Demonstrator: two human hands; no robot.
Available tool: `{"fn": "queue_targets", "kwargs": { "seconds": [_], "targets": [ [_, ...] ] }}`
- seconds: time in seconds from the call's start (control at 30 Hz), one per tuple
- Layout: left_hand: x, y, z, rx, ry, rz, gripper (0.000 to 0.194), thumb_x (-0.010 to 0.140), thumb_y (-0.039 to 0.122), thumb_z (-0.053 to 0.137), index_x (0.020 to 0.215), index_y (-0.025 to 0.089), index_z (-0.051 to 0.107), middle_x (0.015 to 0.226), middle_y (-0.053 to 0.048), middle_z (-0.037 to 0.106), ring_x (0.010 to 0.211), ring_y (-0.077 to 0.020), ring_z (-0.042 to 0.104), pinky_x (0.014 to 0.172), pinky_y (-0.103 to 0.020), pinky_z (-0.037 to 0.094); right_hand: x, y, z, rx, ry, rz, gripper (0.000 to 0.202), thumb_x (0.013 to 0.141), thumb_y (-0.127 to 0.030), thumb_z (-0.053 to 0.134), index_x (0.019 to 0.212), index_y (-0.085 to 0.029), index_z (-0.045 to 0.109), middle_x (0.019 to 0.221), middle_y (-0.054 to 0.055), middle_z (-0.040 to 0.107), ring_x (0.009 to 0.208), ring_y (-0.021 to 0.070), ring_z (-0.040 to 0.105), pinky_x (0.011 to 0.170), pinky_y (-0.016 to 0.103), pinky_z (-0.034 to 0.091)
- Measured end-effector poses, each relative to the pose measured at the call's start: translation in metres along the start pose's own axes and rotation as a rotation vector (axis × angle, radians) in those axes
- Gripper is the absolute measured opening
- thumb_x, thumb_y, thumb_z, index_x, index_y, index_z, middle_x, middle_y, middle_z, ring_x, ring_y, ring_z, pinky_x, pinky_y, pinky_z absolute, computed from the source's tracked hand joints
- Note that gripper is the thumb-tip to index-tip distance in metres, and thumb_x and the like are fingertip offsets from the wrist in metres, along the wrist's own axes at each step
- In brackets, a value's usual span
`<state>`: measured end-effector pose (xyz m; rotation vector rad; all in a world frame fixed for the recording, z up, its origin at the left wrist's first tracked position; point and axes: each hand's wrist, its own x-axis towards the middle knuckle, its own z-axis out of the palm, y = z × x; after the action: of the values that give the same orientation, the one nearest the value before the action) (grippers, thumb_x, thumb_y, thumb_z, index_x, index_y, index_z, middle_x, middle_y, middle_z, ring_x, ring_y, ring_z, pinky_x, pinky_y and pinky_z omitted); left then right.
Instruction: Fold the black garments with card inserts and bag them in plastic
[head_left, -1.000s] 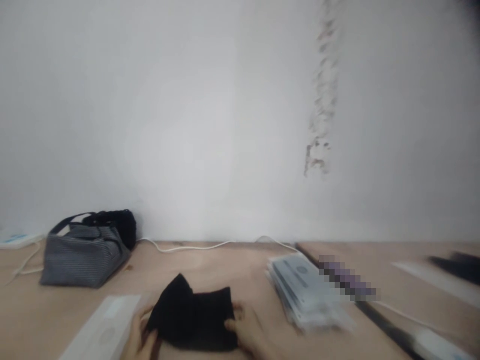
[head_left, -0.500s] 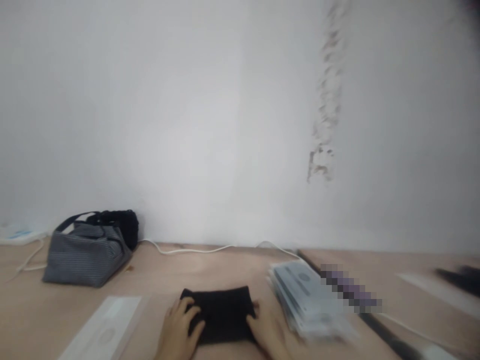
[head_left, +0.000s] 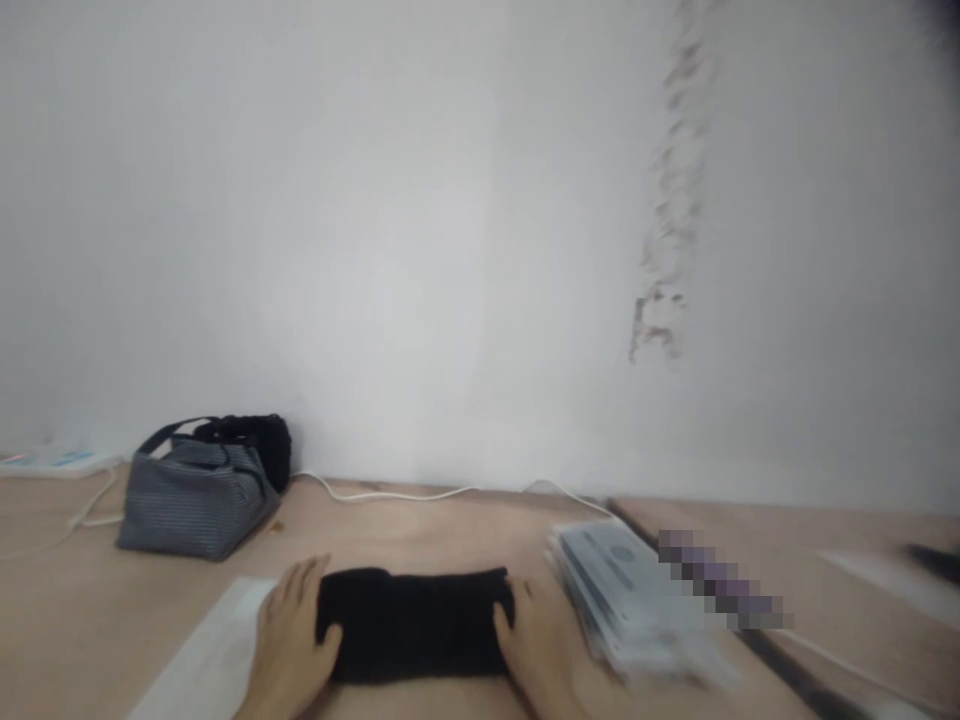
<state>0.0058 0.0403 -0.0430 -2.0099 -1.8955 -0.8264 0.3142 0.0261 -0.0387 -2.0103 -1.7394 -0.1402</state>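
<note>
From the head camera, you look across a pale wooden counter toward a white wall with a rough vertical band of flaking paint on its right half. A black cloth lies flat on the counter near the bottom centre, a wide rectangle between your hands. Your left hand is at its left edge, thumb on the fabric and spread wide from the other fingers, which stretch forward; you cannot tell whether they grip. Your right hand holds the right edge, thumb on top and fingers bent around the far corner. Left of the cloth, a white flat packet lies partly behind your left hand. Farther back on the left stands a grey striped bag with a dark handle. Just right of your right hand sits a stack of pale packets, blurred at its near end. A white cable runs along the wall.
</note>
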Motion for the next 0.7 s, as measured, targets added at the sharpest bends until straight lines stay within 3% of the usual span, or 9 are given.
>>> {"fn": "queue_targets", "kwargs": {
  "seconds": [0.13, 0.3, 0.37, 0.5, 0.57, 0.63, 0.7],
  "targets": [
    [0.02, 0.017, 0.012, -0.109, -0.11, 0.007, 0.04, 0.081, 0.03, 0.041, 0.116, 0.014, 0.054, 0.113, -0.013, 0.061, 0.11, -0.029, 0.049, 0.098, -0.049, 0.021, 0.017, -0.013, 0.005, -0.061, -0.016, -0.174, 0.04, 0.083, -0.008, 0.032, 0.108, -0.022, 0.06, 0.115, 0.005, 0.059, 0.108, 0.0194, 0.05, 0.094, 0.03, 0.03],
    [0.038, 0.014, 0.017, -0.223, -0.109, 0.002, 0.023, 0.077, 0.021, 0.044, 0.088, 0.015, 0.064, 0.09, -0.011, 0.066, 0.091, -0.0283, 0.058, 0.086, -0.047, 0.034, 0.033, -0.012, 0.012, -0.12, -0.049, -0.153, 0.036, 0.08, -0.011, 0.04, 0.108, -0.019, 0.061, 0.108, 0.009, 0.063, 0.104, 0.024, 0.053, 0.091, 0.036, 0.033],
    [0.041, 0.012, 0.01, -0.313, -0.104, 0.047, 0.023, 0.081, 0.022, 0.04, 0.08, 0.017, 0.063, 0.084, -0.009, 0.065, 0.086, -0.0243, 0.058, 0.082, -0.04, 0.039, 0.034, -0.008, 0.009, -0.135, -0.055, -0.139, 0.03, 0.079, -0.015, 0.043, 0.101, -0.019, 0.063, 0.104, 0.009, 0.064, 0.1, 0.0243, 0.055, 0.088, 0.034, 0.036],
    [0.041, 0.009, -0.014, -0.531, -0.123, 0.167, 0.023, 0.087, 0.031, 0.037, 0.081, 0.02, 0.057, 0.084, -0.004, 0.062, 0.086, -0.0178, 0.057, 0.08, -0.028, 0.043, 0.031, -0.004, -0.002, -0.167, -0.076, -0.126, 0.026, 0.08, -0.019, 0.042, 0.091, -0.016, 0.065, 0.099, 0.013, 0.064, 0.095, 0.0267, 0.057, 0.084, 0.037, 0.038],
    [0.039, 0.01, -0.026, -0.62, -0.163, 0.226, 0.021, 0.087, 0.033, 0.039, 0.082, 0.021, 0.056, 0.082, -0.001, 0.062, 0.083, -0.0159, 0.057, 0.078, -0.025, 0.044, 0.03, -0.004, -0.003, -0.177, -0.092, -0.156, 0.034, 0.078, -0.015, 0.041, 0.105, -0.017, 0.061, 0.114, 0.014, 0.059, 0.106, 0.029, 0.052, 0.09, 0.042, 0.034],
    [0.035, 0.013, -0.038, -0.674, -0.202, 0.272, 0.018, 0.087, 0.032, 0.041, 0.081, 0.022, 0.056, 0.079, 0.002, 0.062, 0.08, -0.0147, 0.058, 0.075, -0.023, 0.045, 0.032, -0.004, 0.001, -0.177, -0.126, -0.224, 0.054, 0.072, -0.006, 0.04, 0.122, -0.024, 0.049, 0.132, 0.009, 0.046, 0.12, 0.0292, 0.039, 0.096, 0.049, 0.026],
    [0.03, 0.017, -0.047, -0.734, -0.234, 0.294, 0.016, 0.086, 0.029, 0.044, 0.081, 0.022, 0.057, 0.078, 0.002, 0.062, 0.079, -0.0146, 0.058, 0.074, -0.022, 0.045, 0.037, -0.006, 0.007, -0.17, -0.167, -0.298, 0.065, 0.066, -0.002, 0.04, 0.125, -0.03, 0.046, 0.138, 0.004, 0.039, 0.127, 0.0289, 0.03, 0.098, 0.055, 0.019]
  ]
}}
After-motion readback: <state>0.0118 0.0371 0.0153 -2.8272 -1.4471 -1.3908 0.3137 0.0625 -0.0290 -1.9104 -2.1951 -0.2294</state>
